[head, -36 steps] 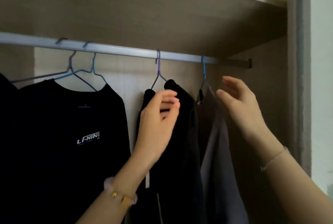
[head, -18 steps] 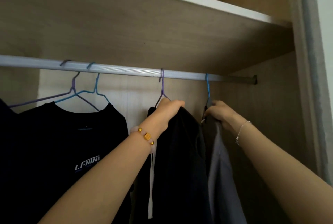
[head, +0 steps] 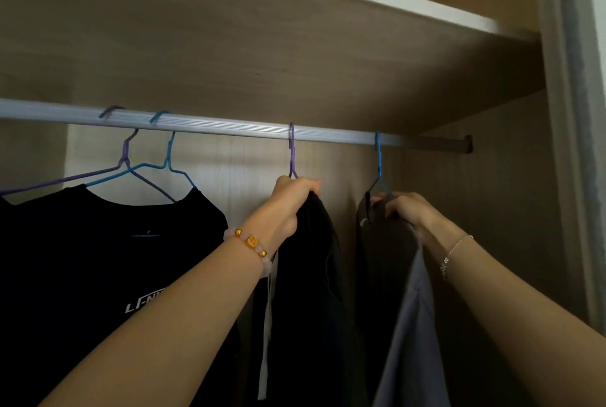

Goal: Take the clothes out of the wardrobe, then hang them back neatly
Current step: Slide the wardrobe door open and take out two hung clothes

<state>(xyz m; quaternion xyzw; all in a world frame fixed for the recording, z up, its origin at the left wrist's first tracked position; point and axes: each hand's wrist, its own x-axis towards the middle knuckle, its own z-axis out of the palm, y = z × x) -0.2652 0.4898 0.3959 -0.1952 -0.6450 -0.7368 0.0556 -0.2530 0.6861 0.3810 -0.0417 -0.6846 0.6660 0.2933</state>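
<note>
Aluminium wardrobe rail: both grips just made.
A second ago my hands reached open. Now my left hand clutches the black hanging garment and my right hand the grey hanging garment, so I judge both are ready to lift off.

Ribbed metal rail, matt wood-grain shelf, soft cloth garments.

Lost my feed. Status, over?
Left hand grips black garment on purple wire hanger. Right hand grips grey garment on blue wire hanger. Both hooked on silver rail.
</note>
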